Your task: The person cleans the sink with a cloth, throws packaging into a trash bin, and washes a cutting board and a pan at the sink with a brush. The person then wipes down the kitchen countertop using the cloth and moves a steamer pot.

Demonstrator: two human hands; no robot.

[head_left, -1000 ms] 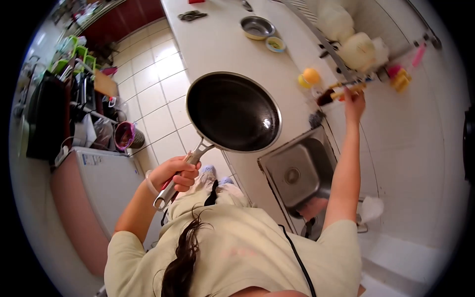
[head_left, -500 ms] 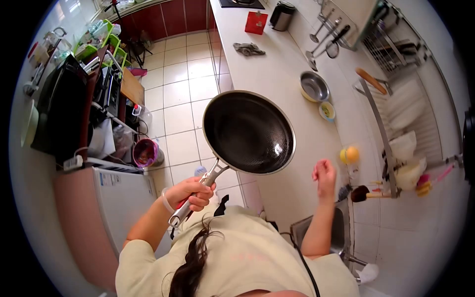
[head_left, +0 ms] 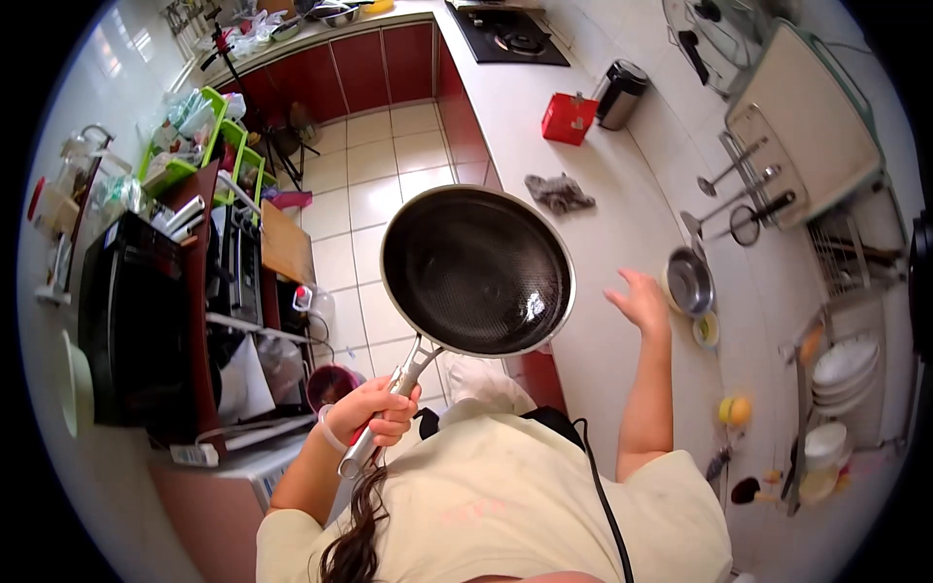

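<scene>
My left hand [head_left: 371,412] is wrapped round the metal handle of a black frying pan [head_left: 476,267], which hangs in the air with its dark, textured inside facing me. A shiny patch shows near the pan's right edge. Over the counter, my right hand [head_left: 641,299] has its fingers stretched apart and holds nothing. Just right of those fingers stand a metal bowl [head_left: 690,282] and a small cup [head_left: 707,330]. Farther up the counter lies a crumpled grey cloth [head_left: 559,193].
A white counter [head_left: 612,233] runs along the right, with a red packet [head_left: 569,119], an electric kettle [head_left: 620,94] and a black stove [head_left: 507,35] farther off. Dish racks line the right wall. At left are a microwave [head_left: 136,321], shelves and a bin [head_left: 332,387] on the tiled floor [head_left: 360,253].
The view has shifted forward along the counter, showing the stove. My right hand has reached forward from near the sink and its fingers have opened. The pan stays in my left hand.
</scene>
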